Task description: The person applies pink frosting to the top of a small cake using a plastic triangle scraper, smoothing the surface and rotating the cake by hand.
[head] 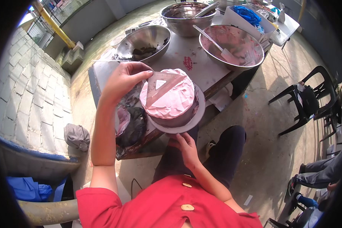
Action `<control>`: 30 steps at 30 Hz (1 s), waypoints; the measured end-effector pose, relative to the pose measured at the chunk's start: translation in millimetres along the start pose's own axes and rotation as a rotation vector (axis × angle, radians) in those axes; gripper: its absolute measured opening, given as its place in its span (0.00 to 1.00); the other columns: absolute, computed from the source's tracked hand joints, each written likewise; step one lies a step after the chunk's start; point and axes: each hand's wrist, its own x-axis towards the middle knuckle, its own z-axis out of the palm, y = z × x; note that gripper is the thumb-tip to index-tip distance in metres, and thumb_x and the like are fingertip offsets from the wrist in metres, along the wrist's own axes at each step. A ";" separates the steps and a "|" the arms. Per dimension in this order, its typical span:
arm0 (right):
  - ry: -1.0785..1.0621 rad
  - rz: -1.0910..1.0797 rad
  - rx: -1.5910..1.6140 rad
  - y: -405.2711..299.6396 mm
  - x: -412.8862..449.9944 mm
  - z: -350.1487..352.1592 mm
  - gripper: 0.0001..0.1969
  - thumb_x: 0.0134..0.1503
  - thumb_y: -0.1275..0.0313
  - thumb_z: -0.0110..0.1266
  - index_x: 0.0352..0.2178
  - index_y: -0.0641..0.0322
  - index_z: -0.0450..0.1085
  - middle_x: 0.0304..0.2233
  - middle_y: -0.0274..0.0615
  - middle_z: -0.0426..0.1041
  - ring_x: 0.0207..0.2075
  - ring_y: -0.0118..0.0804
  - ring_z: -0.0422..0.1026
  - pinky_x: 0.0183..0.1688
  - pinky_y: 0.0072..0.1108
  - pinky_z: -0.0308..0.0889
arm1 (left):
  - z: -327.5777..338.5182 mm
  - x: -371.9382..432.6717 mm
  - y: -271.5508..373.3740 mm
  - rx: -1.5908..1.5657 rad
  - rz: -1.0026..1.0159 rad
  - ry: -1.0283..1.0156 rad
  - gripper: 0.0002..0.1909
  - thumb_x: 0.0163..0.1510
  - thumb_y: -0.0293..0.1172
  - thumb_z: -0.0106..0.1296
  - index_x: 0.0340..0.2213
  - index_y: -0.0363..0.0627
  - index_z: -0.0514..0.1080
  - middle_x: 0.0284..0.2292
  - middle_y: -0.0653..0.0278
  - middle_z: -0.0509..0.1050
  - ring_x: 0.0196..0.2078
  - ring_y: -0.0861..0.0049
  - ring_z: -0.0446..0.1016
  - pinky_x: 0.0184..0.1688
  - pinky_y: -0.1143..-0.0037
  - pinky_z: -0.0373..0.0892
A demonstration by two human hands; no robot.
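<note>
A round cake (169,95) has pink frosting spread over its top and a dark side. It sits on a pale round cake stand (198,121) at the table's near edge. Between thumb and fingers, my left hand (128,78) pinches the corner of a clear triangular set square (155,91), which lies against or just over the frosting; whether it touches cannot be told. Below the stand, my right hand (188,151) has its fingers at the near rim, partly hidden beneath it.
On the table (182,48) stand a steel bowl with dark residue (146,42), a pink-smeared bowl (230,47) holding a spatula (213,41), and a larger bowl (188,21). Dark plastic bags (132,125) lie left of the cake. Black plastic chairs (305,102) and a person's legs (322,171) are at right.
</note>
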 end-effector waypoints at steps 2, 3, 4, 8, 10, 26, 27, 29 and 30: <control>-0.057 0.029 -0.037 -4.3 1.7 -3.4 0.14 0.56 0.69 0.39 0.39 0.69 0.62 0.39 0.44 0.67 0.42 0.34 0.66 0.41 0.24 0.64 | 1.2 1.1 -2.6 0.031 0.022 -0.082 0.08 0.45 0.30 0.52 0.27 0.37 0.72 0.22 0.73 0.70 0.24 0.91 0.64 0.27 0.87 0.60; -0.100 0.053 -0.076 -7.5 2.9 -7.8 0.14 0.57 0.68 0.38 0.39 0.69 0.63 0.38 0.42 0.68 0.43 0.33 0.66 0.40 0.24 0.65 | 4.4 0.8 -2.3 0.029 0.023 -0.085 0.08 0.45 0.30 0.52 0.27 0.37 0.72 0.22 0.73 0.70 0.24 0.91 0.64 0.27 0.87 0.60; -0.096 0.051 -0.076 -10.4 4.0 -12.0 0.14 0.57 0.68 0.38 0.39 0.69 0.63 0.38 0.42 0.68 0.43 0.33 0.66 0.40 0.24 0.65 | 9.1 -1.4 -1.4 0.040 0.008 -0.099 0.08 0.45 0.30 0.52 0.27 0.37 0.72 0.22 0.73 0.70 0.24 0.91 0.64 0.27 0.87 0.60; -0.035 0.056 -0.083 -18.0 10.1 -28.0 0.14 0.55 0.69 0.38 0.38 0.69 0.63 0.35 0.42 0.68 0.38 0.32 0.67 0.39 0.23 0.65 | 20.5 -5.9 -4.9 0.081 -0.010 -0.106 0.08 0.45 0.30 0.53 0.27 0.37 0.72 0.21 0.72 0.70 0.24 0.92 0.64 0.26 0.87 0.60; -0.013 0.055 -0.070 -24.9 12.2 -33.8 0.14 0.54 0.70 0.39 0.38 0.69 0.64 0.34 0.41 0.68 0.37 0.31 0.67 0.39 0.22 0.64 | 21.8 -4.9 -7.8 0.122 -0.012 -0.122 0.09 0.44 0.29 0.53 0.27 0.36 0.72 0.22 0.72 0.70 0.25 0.91 0.65 0.27 0.86 0.61; 0.000 0.039 -0.077 -28.6 11.9 -33.1 0.13 0.54 0.69 0.40 0.37 0.68 0.65 0.35 0.40 0.68 0.38 0.30 0.68 0.39 0.21 0.65 | 2.3 3.4 -11.6 0.127 -0.030 -0.125 0.07 0.45 0.27 0.51 0.27 0.35 0.71 0.23 0.70 0.71 0.26 0.90 0.66 0.30 0.86 0.62; -0.007 0.034 -0.077 -28.5 11.9 -33.0 0.13 0.54 0.69 0.40 0.37 0.68 0.65 0.35 0.40 0.68 0.38 0.30 0.68 0.39 0.21 0.65 | 4.5 2.3 -10.7 0.070 -0.034 -0.214 0.08 0.45 0.27 0.51 0.27 0.35 0.71 0.23 0.70 0.71 0.27 0.90 0.66 0.31 0.86 0.62; -0.014 0.029 -0.077 -29.2 11.4 -32.0 0.14 0.54 0.69 0.40 0.37 0.68 0.65 0.35 0.40 0.68 0.38 0.30 0.68 0.39 0.21 0.65 | 4.5 4.7 -13.5 0.100 -0.054 -0.243 0.08 0.44 0.27 0.52 0.27 0.34 0.71 0.24 0.70 0.71 0.27 0.90 0.66 0.32 0.86 0.63; -0.015 0.028 -0.076 -30.1 10.6 -30.5 0.14 0.54 0.69 0.40 0.37 0.68 0.65 0.35 0.40 0.68 0.38 0.30 0.67 0.39 0.21 0.65 | 2.8 6.2 -14.9 0.134 -0.055 -0.228 0.08 0.44 0.27 0.52 0.27 0.34 0.71 0.24 0.70 0.71 0.27 0.90 0.66 0.32 0.86 0.63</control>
